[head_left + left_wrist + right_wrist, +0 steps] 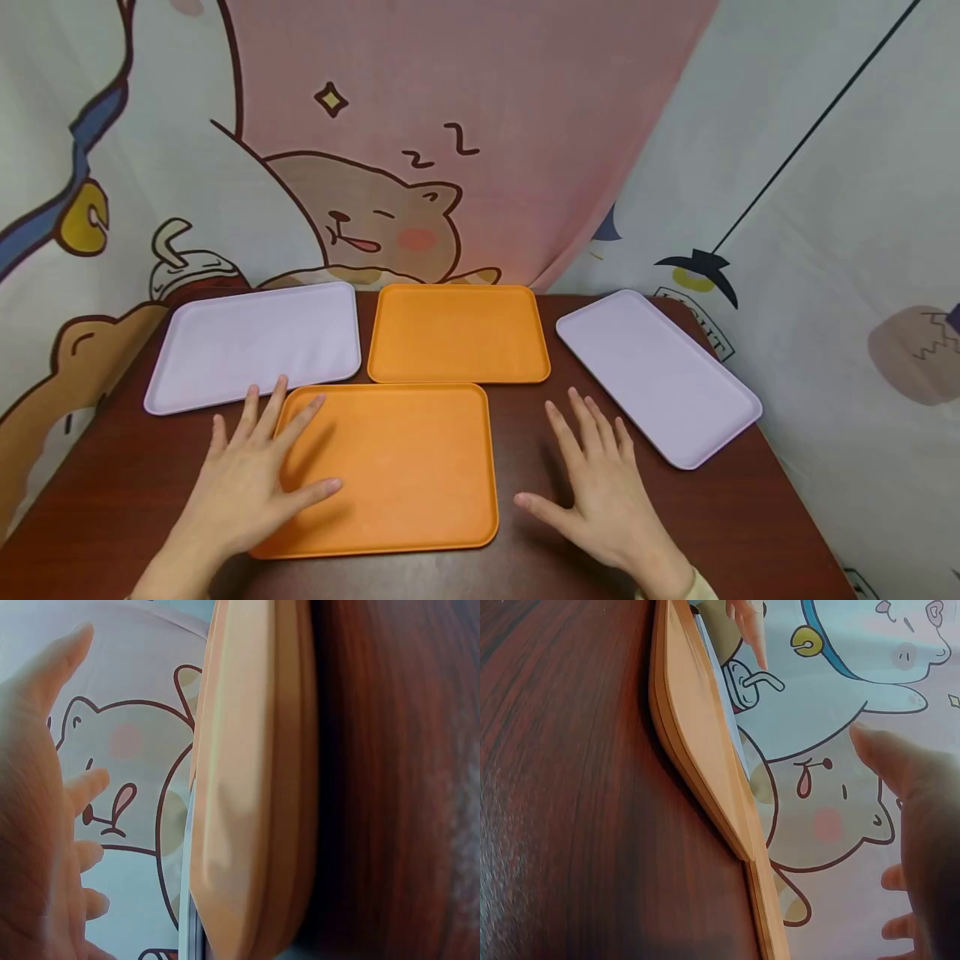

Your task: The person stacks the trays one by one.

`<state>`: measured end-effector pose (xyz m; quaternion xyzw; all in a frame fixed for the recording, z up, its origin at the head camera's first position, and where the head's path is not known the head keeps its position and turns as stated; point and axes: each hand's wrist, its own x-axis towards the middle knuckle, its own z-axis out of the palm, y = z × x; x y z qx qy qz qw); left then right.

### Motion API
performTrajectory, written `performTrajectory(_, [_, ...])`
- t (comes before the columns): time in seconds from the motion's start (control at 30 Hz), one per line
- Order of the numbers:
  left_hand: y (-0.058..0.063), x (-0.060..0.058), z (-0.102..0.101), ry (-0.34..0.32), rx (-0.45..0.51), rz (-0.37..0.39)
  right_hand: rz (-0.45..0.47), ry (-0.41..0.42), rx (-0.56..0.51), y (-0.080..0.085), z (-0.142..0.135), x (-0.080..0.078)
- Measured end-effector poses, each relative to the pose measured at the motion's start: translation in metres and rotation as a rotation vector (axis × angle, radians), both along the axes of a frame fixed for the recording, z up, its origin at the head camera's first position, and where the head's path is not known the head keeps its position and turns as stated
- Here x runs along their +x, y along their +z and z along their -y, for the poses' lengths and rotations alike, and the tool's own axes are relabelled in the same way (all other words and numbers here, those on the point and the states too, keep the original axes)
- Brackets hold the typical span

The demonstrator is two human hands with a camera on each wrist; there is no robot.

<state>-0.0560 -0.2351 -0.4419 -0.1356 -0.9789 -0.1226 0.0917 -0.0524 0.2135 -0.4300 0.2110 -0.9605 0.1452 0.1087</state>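
My left hand (251, 479) is spread wide over the left side of the near orange tray (405, 467), casting a shadow on it. Nothing is in that hand. My right hand (603, 492) hovers with fingers apart over the dark table, right of the same tray, and holds nothing. Its fingertips point toward the right lilac tray (660, 375), which lies at a slant. In the left wrist view the left hand (34, 810) stands beside the orange tray's edge (247, 780); in the right wrist view the right hand (937, 802) shows at the right side.
Behind the near tray lies a smaller-looking orange tray (459, 333). A second lilac tray (258, 346) sits at the back left, its lower edge close to the left fingertips. All rest on a dark wooden table (525, 567) against a cartoon-printed cloth (525, 125).
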Motion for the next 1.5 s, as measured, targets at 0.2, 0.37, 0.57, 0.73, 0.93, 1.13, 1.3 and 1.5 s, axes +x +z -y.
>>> performTrajectory(0.2, [-0.002,0.000,0.004,0.008,0.018,0.019,0.010,0.003,0.002,-0.002,0.006,0.001])
performTrajectory(0.37, [-0.004,0.000,0.007,0.019,0.027,0.027,0.017,0.014,0.002,-0.003,0.011,0.001])
performTrajectory(0.57, [-0.004,0.001,0.009,0.029,0.032,0.036,0.038,0.012,-0.002,-0.003,0.014,0.000])
performTrajectory(0.73, [-0.005,0.001,0.012,0.030,0.034,0.039,0.036,0.013,0.000,-0.004,0.014,0.000])
performTrajectory(0.93, [-0.007,0.002,0.015,0.033,0.045,0.052,0.041,0.017,0.005,-0.006,0.016,0.001])
performTrajectory(1.13, [-0.009,0.001,0.017,0.040,0.053,0.076,0.052,0.030,-0.014,-0.008,0.019,0.001])
performTrajectory(1.3, [-0.010,0.001,0.018,0.044,0.066,0.100,0.069,0.037,-0.037,-0.010,0.022,0.001])
performTrajectory(1.5, [-0.009,0.003,0.020,0.052,0.087,0.085,0.091,0.040,-0.085,-0.011,0.025,0.001])
